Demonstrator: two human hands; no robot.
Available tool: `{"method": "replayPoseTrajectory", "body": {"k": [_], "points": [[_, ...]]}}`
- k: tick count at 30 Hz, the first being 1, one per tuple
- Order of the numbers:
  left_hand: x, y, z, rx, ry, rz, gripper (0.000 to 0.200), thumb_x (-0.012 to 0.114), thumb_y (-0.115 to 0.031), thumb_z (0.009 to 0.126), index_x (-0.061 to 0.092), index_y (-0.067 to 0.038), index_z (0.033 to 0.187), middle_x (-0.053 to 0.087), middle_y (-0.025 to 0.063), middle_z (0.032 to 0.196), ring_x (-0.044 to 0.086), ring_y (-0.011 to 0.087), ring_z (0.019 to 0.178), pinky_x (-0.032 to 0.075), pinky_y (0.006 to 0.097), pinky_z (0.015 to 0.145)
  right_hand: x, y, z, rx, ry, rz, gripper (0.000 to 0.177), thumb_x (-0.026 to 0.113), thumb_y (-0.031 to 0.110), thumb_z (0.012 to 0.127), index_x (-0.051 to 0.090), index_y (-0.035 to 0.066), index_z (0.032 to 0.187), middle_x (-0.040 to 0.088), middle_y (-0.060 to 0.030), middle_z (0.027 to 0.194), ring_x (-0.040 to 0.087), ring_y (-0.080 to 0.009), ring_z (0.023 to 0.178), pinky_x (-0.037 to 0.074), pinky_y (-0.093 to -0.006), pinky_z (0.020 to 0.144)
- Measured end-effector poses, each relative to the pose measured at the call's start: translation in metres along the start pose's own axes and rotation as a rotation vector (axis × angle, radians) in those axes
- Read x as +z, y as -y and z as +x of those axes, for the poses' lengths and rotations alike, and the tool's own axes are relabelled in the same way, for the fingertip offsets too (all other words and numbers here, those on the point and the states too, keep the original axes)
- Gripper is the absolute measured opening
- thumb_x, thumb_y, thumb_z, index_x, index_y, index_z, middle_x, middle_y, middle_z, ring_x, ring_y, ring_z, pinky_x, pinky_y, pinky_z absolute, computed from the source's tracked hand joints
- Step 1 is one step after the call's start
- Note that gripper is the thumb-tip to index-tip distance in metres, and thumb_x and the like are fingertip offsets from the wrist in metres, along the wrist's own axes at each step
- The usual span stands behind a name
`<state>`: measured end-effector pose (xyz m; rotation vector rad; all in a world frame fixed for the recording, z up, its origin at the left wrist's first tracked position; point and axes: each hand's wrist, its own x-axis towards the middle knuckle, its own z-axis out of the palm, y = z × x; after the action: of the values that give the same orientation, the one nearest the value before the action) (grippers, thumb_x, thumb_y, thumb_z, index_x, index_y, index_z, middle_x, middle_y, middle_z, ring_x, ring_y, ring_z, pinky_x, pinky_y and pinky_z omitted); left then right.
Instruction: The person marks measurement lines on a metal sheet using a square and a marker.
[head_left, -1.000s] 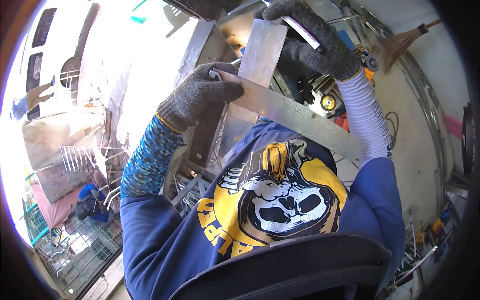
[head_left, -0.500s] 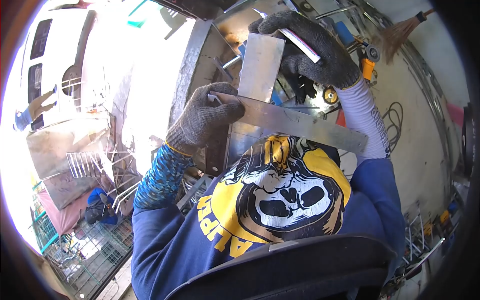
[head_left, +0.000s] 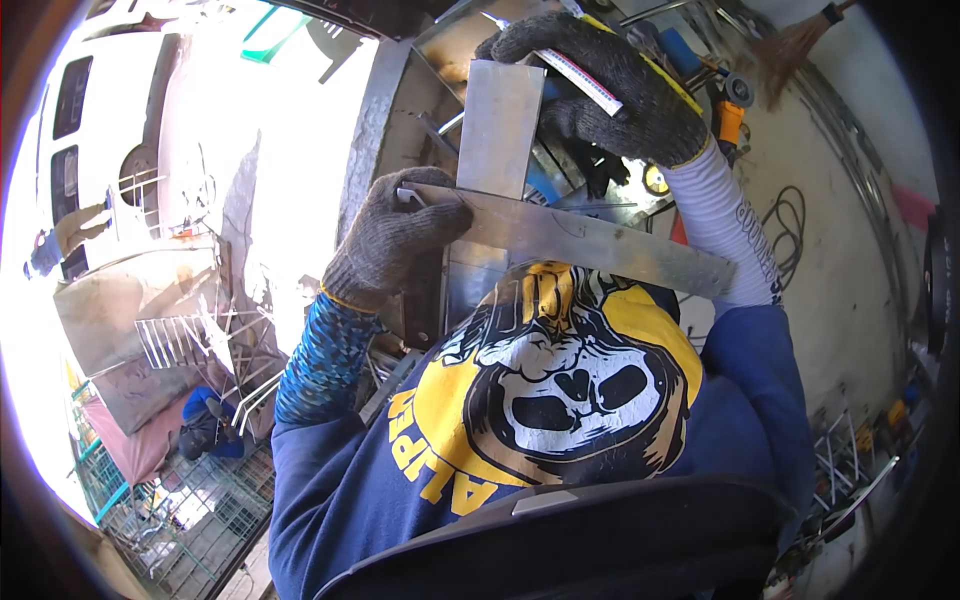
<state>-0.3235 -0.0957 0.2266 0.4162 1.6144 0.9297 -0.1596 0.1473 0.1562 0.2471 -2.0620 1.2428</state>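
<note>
Although the fisheye view bends every line, the work in hand reads as laying out a line: the left hand (head_left: 395, 235), grey-gloved at centre left, has its fingers clamped on one end of a long steel rule (head_left: 610, 248), which lies across the lower part of an upright metal plate (head_left: 497, 125) in the upper centre. The right hand (head_left: 605, 85), dark-gloved at the top of the frame, has its fingers closed over the plate's top corner together with a striped marking stick (head_left: 580, 78). Judgement: a clean line would call for the rule pressed flat and the stick freed without tilting the plate. The plate's cut edges are the hazard; open room lies right, over the floor (head_left: 840, 300), while an orange grinder (head_left: 728, 118) and clutter crowd behind the plate
</note>
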Motion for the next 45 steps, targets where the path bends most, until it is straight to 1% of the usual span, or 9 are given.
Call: {"method": "replayPoseTrajectory", "body": {"k": [5,7,9,18,27,35,39,41,45], "points": [[-0.001,-0.006,-0.002,-0.019,0.003,-0.001,0.049,0.083,-0.014,0.08,0.063,0.002,0.122,0.069,0.0047,0.101,0.065,0.0145,0.091,0.054,0.0308,0.085,-0.002,-0.006,0.003,-0.089,0.011,0.04,0.062,0.061,-0.011,0.075,0.056,0.004,0.135,0.064,-0.0145,0.133,0.061,-0.0309,0.128,0.047,-0.0415,0.112],[-0.001,-0.003,0.0,-0.033,-0.009,0.015,0.051,0.084,-0.014,0.08,0.063,0.001,0.123,0.069,0.005,0.101,0.065,0.0148,0.092,0.054,0.0311,0.086,-0.001,0.0,0.003,-0.013,0.025,0.046,0.062,0.061,-0.011,0.075,0.056,0.004,0.135,0.063,-0.0146,0.133,0.06,-0.0311,0.128,0.047,-0.0417,0.113],[0.0,0.001,-0.003,0.055,-0.058,-0.002,0.032,0.08,-0.011,0.087,0.068,0.0,0.114,0.074,0.0062,0.101,0.07,0.0136,0.089,0.057,0.0283,0.08,-0.001,0.0,0.003,0.062,0.042,0.055,0.063,0.062,-0.011,0.075,0.056,0.005,0.136,0.063,-0.0147,0.134,0.06,-0.0313,0.129,0.046,-0.0419,0.113],[-0.001,-0.001,-0.003,0.025,-0.042,0.009,0.036,0.083,-0.013,0.085,0.068,0.001,0.115,0.074,0.0073,0.101,0.07,0.0143,0.09,0.057,0.0287,0.082,0.002,-0.008,0.002,-0.058,-0.001,-0.033,0.063,0.062,-0.012,0.075,0.055,0.004,0.135,0.063,-0.0149,0.135,0.059,-0.0318,0.131,0.046,-0.0427,0.114],[0.005,-0.008,-0.003,0.056,-0.059,0.044,0.024,0.081,-0.014,0.085,0.072,-0.001,0.103,0.072,0.0025,0.091,0.066,0.0098,0.082,0.054,0.0256,0.074,-0.008,-0.007,0.003,-0.023,0.071,0.017,0.063,0.065,-0.007,0.076,0.053,0.003,0.138,0.062,-0.0165,0.135,0.059,-0.0329,0.13,0.046,-0.0427,0.113],[0.008,-0.009,-0.001,0.071,-0.031,0.028,0.022,0.08,-0.015,0.087,0.072,-0.002,0.102,0.071,0.0013,0.089,0.065,0.0088,0.08,0.053,0.0246,0.073,-0.004,-0.035,-0.03,-0.084,0.0,-0.156,0.083,0.078,0.009,0.086,0.036,0.002,0.157,0.055,-0.0193,0.147,0.058,-0.0342,0.132,0.048,-0.0436,0.111],[0.012,-0.013,-0.004,0.057,-0.084,0.044,0.024,0.08,-0.014,0.086,0.072,-0.001,0.104,0.072,0.0013,0.09,0.065,0.009,0.08,0.053,0.0243,0.073,-0.002,-0.028,-0.025,-0.044,-0.011,-0.161,0.076,0.073,0.003,0.085,0.04,0.002,0.153,0.057,-0.0187,0.145,0.058,-0.0338,0.132,0.048,-0.0433,0.112],[0.011,-0.012,-0.004,0.053,-0.075,0.039,0.024,0.081,-0.014,0.086,0.071,-0.001,0.104,0.072,0.0014,0.09,0.065,0.009,0.08,0.053,0.0244,0.074,-0.006,-0.016,-0.008,-0.03,0.055,0.092,0.07,0.067,-0.005,0.08,0.047,0.002,0.147,0.059,-0.0172,0.141,0.058,-0.0328,0.132,0.047,-0.043,0.112],[0.012,-0.012,-0.004,0.048,-0.083,0.036,0.026,0.081,-0.014,0.085,0.071,0.0,0.105,0.072,0.0017,0.09,0.065,0.0089,0.08,0.053,0.0244,0.074,-0.007,-0.007,-0.005,-0.029,0.038,-0.005,0.067,0.062,-0.009,0.075,0.051,0.002,0.141,0.062,-0.0158,0.136,0.059,-0.0315,0.131,0.047,-0.0422,0.113]]}}
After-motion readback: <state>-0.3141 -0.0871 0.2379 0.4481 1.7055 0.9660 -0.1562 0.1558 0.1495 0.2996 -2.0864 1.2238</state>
